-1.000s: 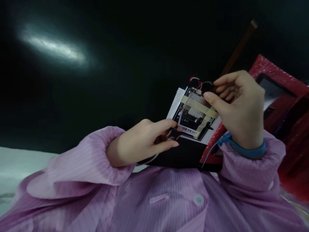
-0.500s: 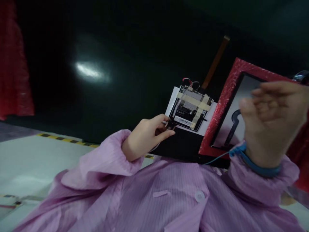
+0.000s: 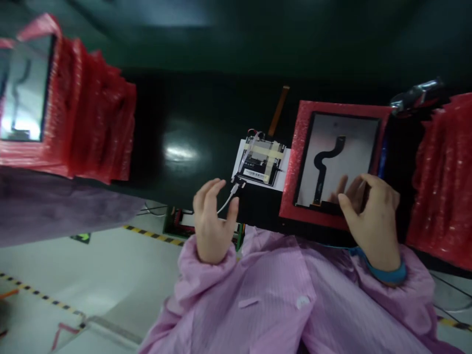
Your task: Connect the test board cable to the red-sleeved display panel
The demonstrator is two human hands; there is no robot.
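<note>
My left hand is open at the bench's front edge, fingers spread and holding nothing. Just beyond it a white cable plugs into a taped circuit board assembly with a barcode label, lying on a white sheet. An orange-brown flat ribbon cable sticks out from its far side. My right hand is open over the lower right of a display panel, its fingers mirrored in the glossy surface; I cannot tell whether they touch. The panel has a curved black flex cable and lies on a red bubble-wrap sheet.
Panels in red bubble wrap stand in a row at the left; more red bubble wrap is at the far right. Beyond the panel lies a shiny metallic object. Another person's sleeve reaches in from the left.
My left hand has let go of the plug end at the circuit board and drawn back, opening. My right hand has lowered toward the display panel. The view has turned, showing more on both sides.
</note>
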